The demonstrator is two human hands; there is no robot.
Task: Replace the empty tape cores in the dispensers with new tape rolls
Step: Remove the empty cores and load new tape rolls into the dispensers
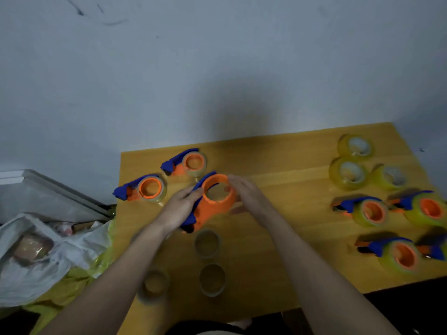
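Head view shows your left hand (180, 206) gripping an orange and blue tape dispenser (212, 204) by its blue handle side, held over the middle of the desk (278, 238). Its orange hub ring is bare, with no roll or core on it. Your right hand (249, 197) lies against the right side of that hub with fingers fairly straight; motion blur hides whether they pinch anything.

Toward the far left corner of the desk lie two more dispensers (186, 163) (142, 188), each with what looks like a thin clear core around its hub. Near the front edge, below your hands, three empty cores (207, 243) (212, 279) (154, 282) lie flat and apart from one another.

At the far right corner sit three new yellowish tape rolls (355, 145) (348, 173) (390, 177), close together. Along the right edge four loaded dispensers (367, 210) (425, 207) (396, 253) (435, 250) carry full rolls; the last is cut off by the frame.

Off the left edge of the desk lies crumpled white plastic wrap (48, 250)
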